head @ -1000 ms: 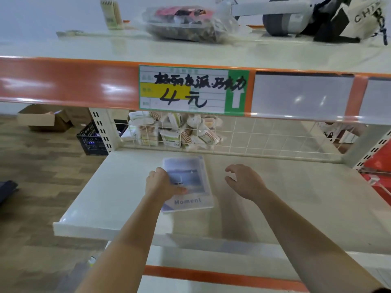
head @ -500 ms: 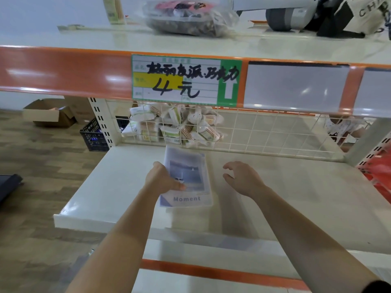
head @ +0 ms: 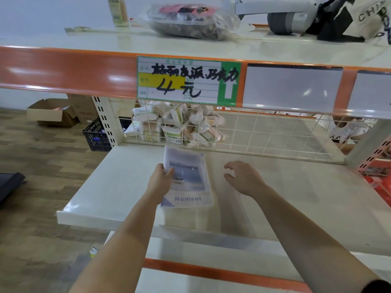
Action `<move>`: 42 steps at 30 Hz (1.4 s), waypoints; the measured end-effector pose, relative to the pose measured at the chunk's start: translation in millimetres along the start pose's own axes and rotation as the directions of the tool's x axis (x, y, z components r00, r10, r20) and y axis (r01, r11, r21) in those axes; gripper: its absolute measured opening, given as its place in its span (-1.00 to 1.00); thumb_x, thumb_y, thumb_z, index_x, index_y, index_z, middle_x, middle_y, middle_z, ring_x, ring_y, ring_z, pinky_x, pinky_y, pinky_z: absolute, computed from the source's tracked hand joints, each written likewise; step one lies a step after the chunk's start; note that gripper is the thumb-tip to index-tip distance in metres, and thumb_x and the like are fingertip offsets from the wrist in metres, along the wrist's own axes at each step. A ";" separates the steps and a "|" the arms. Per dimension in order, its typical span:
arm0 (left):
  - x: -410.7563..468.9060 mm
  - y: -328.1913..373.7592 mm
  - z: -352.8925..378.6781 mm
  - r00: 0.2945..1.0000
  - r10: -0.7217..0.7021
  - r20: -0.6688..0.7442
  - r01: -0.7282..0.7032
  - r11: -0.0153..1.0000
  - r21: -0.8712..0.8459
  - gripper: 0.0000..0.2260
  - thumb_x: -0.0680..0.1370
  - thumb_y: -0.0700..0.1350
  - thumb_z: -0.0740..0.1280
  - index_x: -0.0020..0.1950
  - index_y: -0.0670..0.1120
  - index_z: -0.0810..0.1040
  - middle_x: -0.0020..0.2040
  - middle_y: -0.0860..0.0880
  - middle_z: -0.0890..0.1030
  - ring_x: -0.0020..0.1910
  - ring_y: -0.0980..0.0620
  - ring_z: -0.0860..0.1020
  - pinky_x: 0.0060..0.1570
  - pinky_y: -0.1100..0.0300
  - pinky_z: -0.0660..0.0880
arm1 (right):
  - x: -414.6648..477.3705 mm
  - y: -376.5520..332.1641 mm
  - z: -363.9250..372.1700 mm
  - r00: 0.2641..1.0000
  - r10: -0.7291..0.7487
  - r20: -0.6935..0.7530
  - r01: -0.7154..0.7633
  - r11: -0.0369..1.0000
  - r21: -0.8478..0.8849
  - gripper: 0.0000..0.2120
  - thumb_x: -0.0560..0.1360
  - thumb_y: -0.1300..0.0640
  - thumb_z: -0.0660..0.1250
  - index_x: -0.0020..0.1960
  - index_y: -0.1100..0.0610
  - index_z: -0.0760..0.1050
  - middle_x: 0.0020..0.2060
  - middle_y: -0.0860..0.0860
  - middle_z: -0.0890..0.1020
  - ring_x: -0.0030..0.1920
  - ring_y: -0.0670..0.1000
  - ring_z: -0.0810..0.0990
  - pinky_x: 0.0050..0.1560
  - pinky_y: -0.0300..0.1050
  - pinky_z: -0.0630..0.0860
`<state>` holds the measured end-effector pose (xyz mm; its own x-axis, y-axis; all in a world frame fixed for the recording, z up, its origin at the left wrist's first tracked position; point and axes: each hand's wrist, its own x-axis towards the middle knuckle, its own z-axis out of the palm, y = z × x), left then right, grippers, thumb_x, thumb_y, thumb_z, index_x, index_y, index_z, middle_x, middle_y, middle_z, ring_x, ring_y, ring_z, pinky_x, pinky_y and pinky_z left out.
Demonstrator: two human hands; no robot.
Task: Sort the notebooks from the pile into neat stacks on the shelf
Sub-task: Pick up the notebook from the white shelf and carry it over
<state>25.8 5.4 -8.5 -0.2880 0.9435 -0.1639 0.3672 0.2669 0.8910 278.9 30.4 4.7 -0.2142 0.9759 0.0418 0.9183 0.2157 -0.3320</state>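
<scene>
A pale blue notebook [head: 188, 178] with a lake picture and the word "Moment" lies over the left part of the white shelf board [head: 296, 197]. My left hand [head: 160, 180] grips its left edge, thumb on the cover. My right hand [head: 245, 176] hovers just right of the notebook, fingers spread and curled, holding nothing. The notebook's far end reaches close to the wire mesh back. No pile of notebooks is in view.
A wire mesh [head: 264, 134] backs the shelf, with small packets [head: 175, 125] behind it. An orange price rail [head: 63, 68] with a handwritten tag [head: 188, 80] hangs overhead. A cardboard box [head: 53, 112] and a black crate [head: 97, 136] sit on the floor at left.
My left hand has pushed the notebook further back along the shelf toward the mesh. The right hand stays beside it, open.
</scene>
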 end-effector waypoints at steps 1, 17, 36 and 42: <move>-0.3 0.9 -0.1 1.000 0.007 -0.013 -0.007 1.000 0.002 -0.84 0.61 -0.04 0.18 -0.01 -0.13 0.37 -0.18 -0.06 0.49 -0.28 -0.01 0.49 -0.36 0.15 0.39 | 0.2 -1.1 -0.4 1.000 -0.003 0.001 0.003 1.000 -0.002 -0.66 0.54 -0.01 0.23 0.28 0.03 0.46 0.16 0.03 0.54 0.18 0.08 0.50 0.14 -0.02 0.44; -17.6 56.2 -31.3 0.951 0.224 -0.211 -0.207 0.973 0.101 -0.87 0.57 -0.08 0.23 -0.11 -0.12 0.45 -0.31 0.00 0.47 -0.34 0.03 0.41 -0.39 0.17 0.25 | 4.8 -11.6 -11.6 0.995 -0.099 -0.005 0.099 0.994 -0.035 -0.66 0.54 -0.01 0.24 0.29 0.02 0.45 0.17 0.03 0.56 0.17 0.09 0.52 0.12 -0.05 0.45; -84.5 4.4 -177.6 0.698 0.579 -0.421 -0.021 0.605 0.796 -0.90 0.56 -0.11 0.18 -0.02 -0.04 0.48 0.00 -0.03 0.62 0.01 -0.13 0.47 -0.11 0.07 0.17 | 31.5 -154.7 25.8 0.929 -0.368 0.029 0.369 0.929 -0.008 -0.69 0.53 0.01 0.24 0.25 0.04 0.48 0.16 0.03 0.57 0.17 0.09 0.52 0.14 -0.02 0.46; -126.2 -58.3 -268.8 0.686 0.498 -0.530 0.171 0.598 0.783 -0.94 0.53 -0.16 0.21 -0.07 -0.05 0.47 -0.06 -0.09 0.61 -0.04 -0.17 0.45 -0.17 0.08 0.09 | 21.8 -278.2 51.5 0.826 -0.564 0.012 0.561 0.824 0.077 -0.67 0.51 0.05 0.26 0.25 0.08 0.50 0.13 0.06 0.60 0.11 0.11 0.56 0.04 -0.05 0.47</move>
<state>-197.1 -182.0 74.1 -0.4834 0.6760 0.5561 0.8629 0.4748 0.1729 1.6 -10.0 49.4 -0.6986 0.6840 0.2102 0.6109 0.7231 -0.3225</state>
